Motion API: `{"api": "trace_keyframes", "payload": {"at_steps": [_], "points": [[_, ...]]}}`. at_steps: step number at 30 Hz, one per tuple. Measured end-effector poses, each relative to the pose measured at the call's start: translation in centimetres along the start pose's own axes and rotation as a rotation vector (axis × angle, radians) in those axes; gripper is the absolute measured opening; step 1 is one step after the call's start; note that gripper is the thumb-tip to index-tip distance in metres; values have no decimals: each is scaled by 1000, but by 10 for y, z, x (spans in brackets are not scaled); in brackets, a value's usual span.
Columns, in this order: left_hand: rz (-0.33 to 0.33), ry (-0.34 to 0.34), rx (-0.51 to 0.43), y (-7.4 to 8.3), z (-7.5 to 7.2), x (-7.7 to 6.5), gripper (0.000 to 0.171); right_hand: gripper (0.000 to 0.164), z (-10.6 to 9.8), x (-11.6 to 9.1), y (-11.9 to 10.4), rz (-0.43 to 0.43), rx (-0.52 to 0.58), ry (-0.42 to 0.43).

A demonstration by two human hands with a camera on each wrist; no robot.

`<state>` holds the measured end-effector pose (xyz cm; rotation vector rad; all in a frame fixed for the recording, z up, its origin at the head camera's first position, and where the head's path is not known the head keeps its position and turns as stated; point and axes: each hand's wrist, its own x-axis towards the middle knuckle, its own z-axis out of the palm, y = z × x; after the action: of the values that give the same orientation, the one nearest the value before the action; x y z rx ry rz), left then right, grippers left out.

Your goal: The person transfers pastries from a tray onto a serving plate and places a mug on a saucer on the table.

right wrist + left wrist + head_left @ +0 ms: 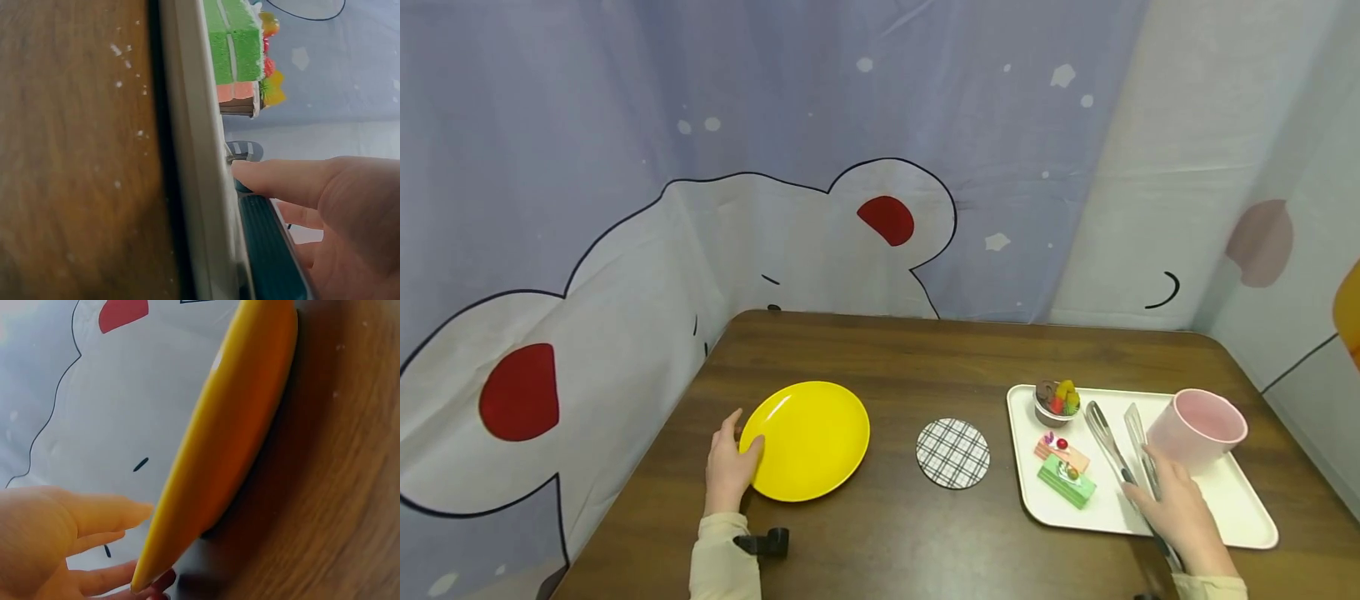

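At the left of the table lies a round yellow plate (820,442). My left hand (730,467) holds its left rim, the thumb over the edge and fingertips reaching under it in the left wrist view. On a white tray (1243,521) at the right rest metal tongs (1107,437) with dark green handle grips (269,250), their two arms spread apart. My right hand (1183,504) grips the tongs, thumb against one arm and fingers at the other. Just beyond its fingers, a pink cup (1187,433) stands on the tray.
Along the tray's left side sit a fruit-topped cupcake (1054,414), a pink cake slice (1070,454) and a green cake slice (1063,483). A round checked coaster (953,454) lies between plate and tray. A printed curtain (805,242) hangs behind the wooden table (895,542).
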<state>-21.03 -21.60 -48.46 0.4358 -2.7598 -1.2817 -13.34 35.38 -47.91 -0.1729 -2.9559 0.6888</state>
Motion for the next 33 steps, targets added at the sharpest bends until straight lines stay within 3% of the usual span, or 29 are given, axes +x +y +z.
{"api": "trace_keyframes", "payload": {"at_steps": [5, 13, 17, 22, 29, 33], "points": [[2, -6, 22, -3, -1, -1, 61, 66, 4, 5, -1, -9, -21, -11], [-8, -4, 41, -9, -2, 4, 59, 50, 6, 7, -3, -34, -49, 5], [-17, -5, 47, -12, -1, 6, 57, 42, 7, 3, -2, -53, -29, 77], [-17, -17, 45, -15, -2, 8, 55, 33, 4, -3, -2, -94, 2, 226], [8, -40, 51, -18, -6, 9, 54, 58, -13, -13, -6, 2, 29, 250], [15, -62, 57, -19, -7, 10, 54, 58, -23, -21, -8, -20, 28, 293]]}}
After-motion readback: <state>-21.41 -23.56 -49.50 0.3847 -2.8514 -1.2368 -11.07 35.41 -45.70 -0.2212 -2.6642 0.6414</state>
